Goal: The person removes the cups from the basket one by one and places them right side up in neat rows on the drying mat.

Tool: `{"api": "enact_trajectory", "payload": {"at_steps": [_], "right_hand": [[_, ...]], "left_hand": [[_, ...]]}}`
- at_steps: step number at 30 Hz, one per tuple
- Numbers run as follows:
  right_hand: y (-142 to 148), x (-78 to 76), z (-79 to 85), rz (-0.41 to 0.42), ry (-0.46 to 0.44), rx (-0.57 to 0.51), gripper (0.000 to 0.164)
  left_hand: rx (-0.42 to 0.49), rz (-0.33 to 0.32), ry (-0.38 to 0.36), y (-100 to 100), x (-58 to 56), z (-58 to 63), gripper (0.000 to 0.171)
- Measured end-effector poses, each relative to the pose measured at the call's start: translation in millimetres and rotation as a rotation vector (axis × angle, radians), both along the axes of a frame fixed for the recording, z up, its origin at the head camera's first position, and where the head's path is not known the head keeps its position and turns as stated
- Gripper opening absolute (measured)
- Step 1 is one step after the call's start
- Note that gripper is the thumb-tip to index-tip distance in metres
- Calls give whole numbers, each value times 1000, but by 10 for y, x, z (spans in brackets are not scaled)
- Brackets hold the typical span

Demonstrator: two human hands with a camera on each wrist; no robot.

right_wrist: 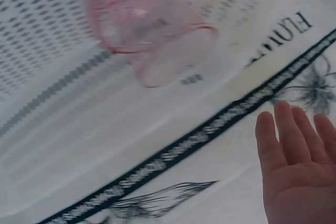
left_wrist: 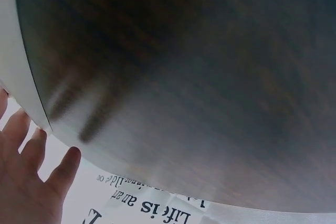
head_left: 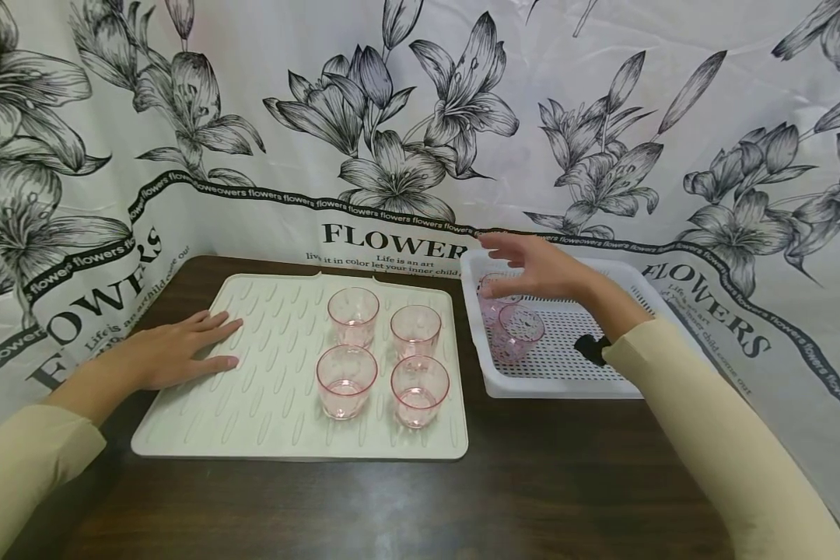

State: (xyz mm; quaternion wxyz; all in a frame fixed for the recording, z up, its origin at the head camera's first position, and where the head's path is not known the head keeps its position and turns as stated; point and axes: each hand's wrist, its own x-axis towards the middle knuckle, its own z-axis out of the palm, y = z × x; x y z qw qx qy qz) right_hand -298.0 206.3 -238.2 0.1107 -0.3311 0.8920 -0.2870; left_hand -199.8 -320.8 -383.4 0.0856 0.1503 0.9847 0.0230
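Fingers of our right hand [head_left: 535,268] stretch out, parted from the thumb and gripping nothing, over the white basket [head_left: 567,387]. Beneath them, inside it, we have two pink-tinted glasses [head_left: 518,334]; whether the thumb touches one, we cannot tell. Our left hand [head_left: 168,351] lies fingers spread on the pale mat [head_left: 238,424], holding nothing; right of those fingers, four tumblers [head_left: 346,383] stand upright.

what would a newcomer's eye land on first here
Probably the four pink glasses on the mat's right half. Next, the white basket right of the mat, holding two more glasses, with the right fingers near them. Behind hangs a cloth with big flowers.
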Motion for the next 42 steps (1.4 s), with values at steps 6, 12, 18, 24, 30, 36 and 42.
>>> {"api": "enact_trajectory", "payload": {"at_steps": [6,12,18,24,30,36,42], "right_hand": [[253,6,-149,-35,-58,26,87],[472,-5,-259,-17,-115,62,87],[613,-14,-340,-4,-124,100,89],[676,-30,-382,8,-157,120,88],[694,-43,-393,14,-200,136,85],[699,-74,-413,39,-225,133,83],[696,-90,-421,48,-239,141,82]], "left_hand": [[-2,-4,1,-26,-4,-27,83],[2,-3,-1,-28,6,-19,82],[2,-3,0,-36,5,-24,82],[-1,4,-6,-42,-1,-29,83],[5,9,-12,-27,8,-23,83],[-3,11,-8,-26,3,-24,83],[7,6,-3,-2,-5,-10,82]]}}
